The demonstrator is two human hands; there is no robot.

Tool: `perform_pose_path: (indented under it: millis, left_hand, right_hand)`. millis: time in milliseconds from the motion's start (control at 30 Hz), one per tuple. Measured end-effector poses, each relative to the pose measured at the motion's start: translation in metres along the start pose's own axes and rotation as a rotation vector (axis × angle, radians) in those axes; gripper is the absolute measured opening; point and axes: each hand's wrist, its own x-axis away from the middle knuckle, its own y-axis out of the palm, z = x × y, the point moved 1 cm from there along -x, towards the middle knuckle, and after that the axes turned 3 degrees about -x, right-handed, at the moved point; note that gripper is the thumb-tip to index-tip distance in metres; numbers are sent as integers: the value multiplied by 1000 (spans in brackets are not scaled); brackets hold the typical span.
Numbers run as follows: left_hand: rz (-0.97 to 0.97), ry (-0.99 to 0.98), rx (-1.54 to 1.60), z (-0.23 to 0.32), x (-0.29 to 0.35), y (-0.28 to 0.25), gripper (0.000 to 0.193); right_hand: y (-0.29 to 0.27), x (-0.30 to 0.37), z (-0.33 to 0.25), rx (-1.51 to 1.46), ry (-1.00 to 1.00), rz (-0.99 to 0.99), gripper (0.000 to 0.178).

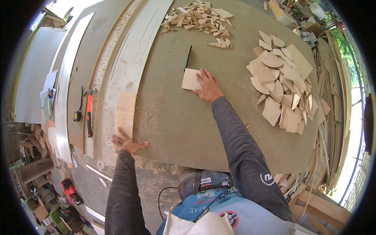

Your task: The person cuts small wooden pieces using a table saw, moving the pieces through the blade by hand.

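Nearest, your left hand (127,145) spreads its fingers wide over the close end of a plywood board (125,111), near left of the thin black strip (188,58) on the bench (184,129). At that strip's near end lies the square wooden piece (188,79), your right hand (208,87) over its right side, whether gripping or only pressing I cannot tell. Right of the strip sits a heap of curved wooden pieces (280,80); beyond it, pointed offcuts (199,17).

The head-worn fisheye looks steeply down past the wearer's shirt (258,211) onto the nearby tabletop (176,129).
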Motion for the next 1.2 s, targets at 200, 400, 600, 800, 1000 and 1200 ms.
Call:
perform_pose_path:
  millis: [200, 400, 600, 800, 1000, 1200]
  left_hand:
    - [-18, 33, 15, 3, 7, -6, 175]
    - [10, 43, 40, 0, 7, -3, 175]
    - [-7, 18, 17, 4, 8, -5, 174]
    - [0, 43, 28, 0, 5, -3, 174]
    - [-21, 28, 11, 1, 5, -3, 173]
    - [21, -3, -40, 4, 2, 0, 172]
  right_hand:
    - [4, 0, 5, -22, -23, 48, 78]
    - [-1, 0, 0, -25, -17, 42, 78]
    - [0, -4, -1, -3, 28, 23, 76]
    - [0, -6, -1, 21, 26, 27, 75]
    - [2, -9, 0, 19, 34, 47, 75]
    - [6, -13, 3, 67, 69, 20, 75]
